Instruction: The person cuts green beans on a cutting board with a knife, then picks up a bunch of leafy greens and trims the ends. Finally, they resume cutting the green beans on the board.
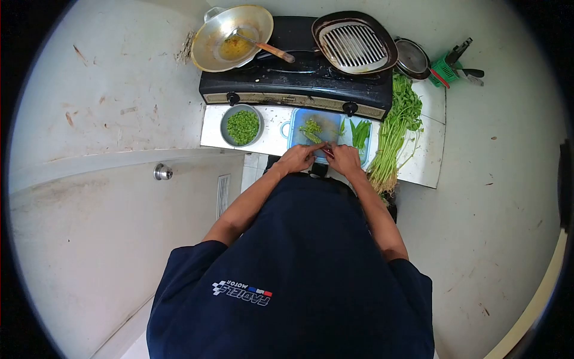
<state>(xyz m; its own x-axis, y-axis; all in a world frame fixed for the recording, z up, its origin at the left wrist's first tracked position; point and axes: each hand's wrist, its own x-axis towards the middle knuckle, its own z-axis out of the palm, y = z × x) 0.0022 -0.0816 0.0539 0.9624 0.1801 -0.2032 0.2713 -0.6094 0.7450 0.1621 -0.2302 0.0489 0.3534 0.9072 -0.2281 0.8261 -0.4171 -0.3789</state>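
My right hand is closed around a small knife with a reddish handle, low on the blue cutting board. Close beside it, my left hand has its fingers bent over green vegetable stalks at the board's near edge. Finely cut green bits lie just beyond the stalks. Longer green pieces rest at the board's right side. To the left stands a grey bowl of chopped greens. My fingers partly hide the knife and stalk ends.
Behind the board is a black gas stove, bearing a wok with a wooden-handled ladle and a grill pan. Leafy greens with roots lie right. Further back are a round pan and a green utensil basket.
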